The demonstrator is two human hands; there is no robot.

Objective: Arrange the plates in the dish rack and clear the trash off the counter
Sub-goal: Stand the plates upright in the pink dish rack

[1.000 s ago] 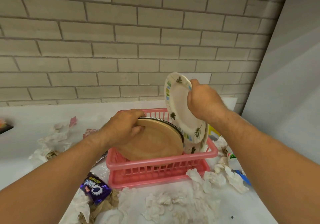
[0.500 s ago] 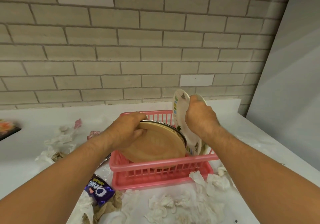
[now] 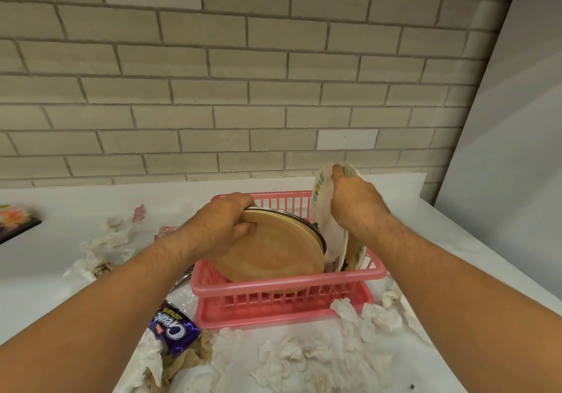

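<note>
Pink rack (image 3: 286, 285), left grip (image 3: 219, 228) holding tan plate (image 3: 279, 252), right grip (image 3: 355, 207) seemingly pinching floral plate (image 3: 320, 201)

Dish rack (image 3: 282, 284): pink glossy plastic. Tan plate (image 3: 273, 249): matt, metal-rimmed. Patterned plates (image 3: 327, 234): smooth, glazed. Tissues (image 3: 304, 356): crumpled paper. Wrapper (image 3: 175, 330): shiny purple foil. Worktop (image 3: 45, 271): smooth white.

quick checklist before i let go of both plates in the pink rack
1. Left hand grips the tan round plate: ok
2. Tan plate's lower edge sits inside the pink plastic dish rack: ok
3. Right hand pinches the white leaf-patterned plate at its top rim: ok
4. White plate seated in a slot: cannot tell, its base is hidden
5. Gap between the two plates: cannot tell
6. Trash off counter: not ok; crumpled white tissues and a purple biscuit wrapper lie beside the rack
</note>
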